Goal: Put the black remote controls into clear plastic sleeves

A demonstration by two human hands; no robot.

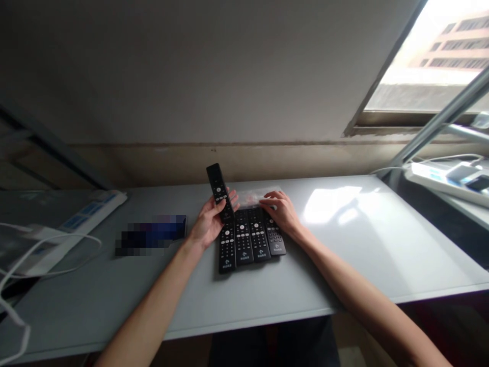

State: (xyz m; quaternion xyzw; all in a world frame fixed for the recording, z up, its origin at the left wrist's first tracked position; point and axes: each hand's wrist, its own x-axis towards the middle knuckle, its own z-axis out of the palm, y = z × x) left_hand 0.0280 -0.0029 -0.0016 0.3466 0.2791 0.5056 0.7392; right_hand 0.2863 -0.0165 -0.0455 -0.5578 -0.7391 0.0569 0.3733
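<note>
My left hand is closed around a black remote control, holding it tilted up off the table with its top end pointing away. Several more black remotes lie side by side in a row on the grey table, right in front of me. My right hand rests over the far end of the rightmost remote, fingers curled down and touching a clear plastic bag that lies just behind the row.
A blurred dark blue object lies left of the remotes. A white power strip with white cables sits at the far left. Another power strip with plugs lies at the right, under a window. A wall runs behind the table.
</note>
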